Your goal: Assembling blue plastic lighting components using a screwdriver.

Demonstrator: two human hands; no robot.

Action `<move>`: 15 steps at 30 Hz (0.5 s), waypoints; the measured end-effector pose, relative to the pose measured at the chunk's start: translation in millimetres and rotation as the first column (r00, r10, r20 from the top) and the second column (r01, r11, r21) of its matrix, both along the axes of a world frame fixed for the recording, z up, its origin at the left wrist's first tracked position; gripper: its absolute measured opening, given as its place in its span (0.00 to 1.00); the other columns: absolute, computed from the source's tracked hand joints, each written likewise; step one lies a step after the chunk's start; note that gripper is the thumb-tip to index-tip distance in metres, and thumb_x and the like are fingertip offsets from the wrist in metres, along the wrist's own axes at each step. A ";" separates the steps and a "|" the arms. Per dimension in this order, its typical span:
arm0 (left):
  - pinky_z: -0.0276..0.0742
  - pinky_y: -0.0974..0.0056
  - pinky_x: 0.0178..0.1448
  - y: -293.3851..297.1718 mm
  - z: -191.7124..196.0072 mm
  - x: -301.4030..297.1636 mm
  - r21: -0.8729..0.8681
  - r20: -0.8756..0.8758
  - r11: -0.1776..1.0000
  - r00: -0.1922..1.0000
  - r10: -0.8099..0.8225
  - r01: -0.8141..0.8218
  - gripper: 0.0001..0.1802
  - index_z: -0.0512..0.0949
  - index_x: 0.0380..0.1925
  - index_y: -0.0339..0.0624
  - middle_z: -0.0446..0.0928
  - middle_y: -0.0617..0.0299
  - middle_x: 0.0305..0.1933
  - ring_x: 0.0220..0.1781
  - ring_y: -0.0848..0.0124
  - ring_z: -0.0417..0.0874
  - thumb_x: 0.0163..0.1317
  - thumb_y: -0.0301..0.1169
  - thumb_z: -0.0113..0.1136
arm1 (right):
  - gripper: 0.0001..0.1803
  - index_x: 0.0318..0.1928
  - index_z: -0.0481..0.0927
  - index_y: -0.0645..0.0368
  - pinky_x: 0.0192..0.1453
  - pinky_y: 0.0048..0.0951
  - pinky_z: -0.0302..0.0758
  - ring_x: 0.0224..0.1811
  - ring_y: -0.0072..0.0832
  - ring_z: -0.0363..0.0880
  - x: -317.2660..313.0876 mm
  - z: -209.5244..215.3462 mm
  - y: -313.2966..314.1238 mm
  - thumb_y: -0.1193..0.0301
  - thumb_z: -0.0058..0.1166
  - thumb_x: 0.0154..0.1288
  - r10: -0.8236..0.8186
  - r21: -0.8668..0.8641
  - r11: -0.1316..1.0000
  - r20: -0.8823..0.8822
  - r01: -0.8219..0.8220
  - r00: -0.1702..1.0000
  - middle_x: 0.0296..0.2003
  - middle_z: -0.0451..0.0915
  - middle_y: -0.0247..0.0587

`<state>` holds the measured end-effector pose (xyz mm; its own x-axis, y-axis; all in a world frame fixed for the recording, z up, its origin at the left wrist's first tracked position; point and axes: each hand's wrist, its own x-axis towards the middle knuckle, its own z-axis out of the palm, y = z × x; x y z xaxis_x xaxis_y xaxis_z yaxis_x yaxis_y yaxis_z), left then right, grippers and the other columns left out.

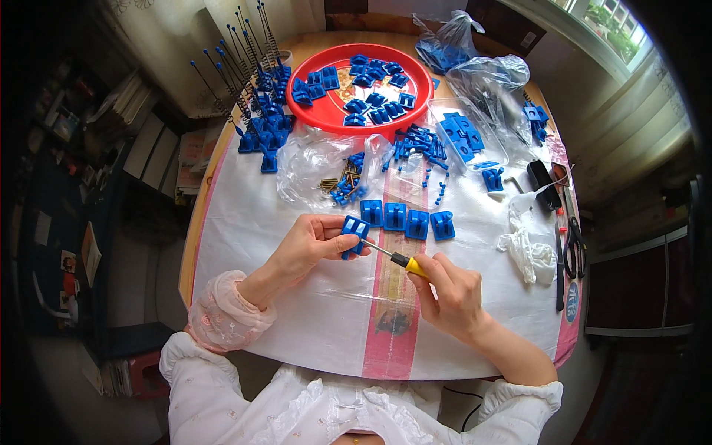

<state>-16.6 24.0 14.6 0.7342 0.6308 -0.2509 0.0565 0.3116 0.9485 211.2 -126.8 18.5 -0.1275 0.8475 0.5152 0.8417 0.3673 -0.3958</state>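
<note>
Nearest to us, our right hand is wrapped around the yellow handle of a small screwdriver, fingers closed on it, the thin shaft slanting up and left so that its tip meets the blue plastic part in our left hand. Those left fingers pinch the part by its edges and hold it just above the bench, tilted toward the tool, which seems meant to keep it steady against the pushing tip.

The bench is covered with a white plastic sheet carrying a pink stripe down the middle, probably to keep small pieces from rolling off. Just beyond the held part a row of four blue parts lies side by side, within easy reach. Behind that, a clear bag lies open with brass screws and small blue bits spilling at its mouth, close enough for the left hand to pick from.

To the right lie a crumpled white cloth, black-handled scissors and a dark tool, set well apart from the work. Farther back a red round tray holds many loose blue pieces, a cluster of blue bases with springs and rods stands to its left, and more clear bags sit at the far edge.
</note>
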 end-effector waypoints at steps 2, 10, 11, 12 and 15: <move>0.85 0.66 0.51 0.2 0.1 -0.2 0.001 -0.009 1.000 1.000 -0.002 0.002 0.17 0.81 0.50 0.31 0.85 0.49 0.48 0.48 0.65 0.88 0.66 0.32 0.66 | 0.11 0.46 0.79 0.64 0.18 0.32 0.69 0.17 0.33 0.75 -0.8 0.1 -0.2 0.75 0.60 0.63 -0.003 -0.025 1.000 -0.029 0.002 1.000 0.25 0.74 0.39; 0.85 0.66 0.52 1.0 1.5 0.0 0.046 -0.004 0.999 1.000 -0.004 0.004 0.17 0.80 0.50 0.31 0.85 0.49 0.48 0.48 0.65 0.88 0.66 0.31 0.66 | 0.10 0.43 0.79 0.65 0.22 0.32 0.70 0.17 0.32 0.75 -3.3 -11.4 1.3 0.72 0.61 0.65 -0.007 -0.108 0.994 -0.360 -0.035 0.933 0.26 0.78 0.43; 0.85 0.66 0.52 0.8 2.7 -0.4 0.065 -0.015 0.998 1.000 -0.001 0.002 0.17 0.80 0.50 0.31 0.85 0.49 0.48 0.48 0.65 0.88 0.66 0.31 0.66 | 0.10 0.42 0.79 0.66 0.23 0.30 0.69 0.18 0.29 0.75 -3.3 -9.2 1.6 0.72 0.61 0.66 -0.039 -0.211 0.976 -0.424 -0.056 0.905 0.26 0.78 0.43; 0.84 0.66 0.52 0.3 4.6 -0.1 0.084 -0.025 0.996 1.000 0.002 0.000 0.17 0.80 0.50 0.31 0.85 0.50 0.48 0.48 0.65 0.88 0.66 0.31 0.66 | 0.10 0.41 0.79 0.67 0.24 0.29 0.69 0.19 0.27 0.75 -2.4 -4.8 1.7 0.71 0.61 0.66 -0.079 -0.310 0.947 -0.481 -0.085 0.873 0.25 0.79 0.43; 0.84 0.67 0.52 2.0 6.5 0.7 0.104 -0.032 0.994 0.999 -0.010 0.013 0.17 0.80 0.50 0.31 0.85 0.51 0.48 0.49 0.65 0.88 0.66 0.31 0.66 | 0.12 0.41 0.80 0.69 0.27 0.22 0.68 0.23 0.19 0.73 7.9 -0.1 7.7 0.70 0.61 0.68 -0.309 -0.571 0.751 -0.748 -0.332 0.587 0.24 0.77 0.38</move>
<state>-15.9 26.0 21.1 0.7342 0.6464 -0.2077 0.0902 0.2104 0.9735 219.1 -119.1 18.5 0.0238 0.9765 -0.2144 0.0797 -0.2157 -0.9732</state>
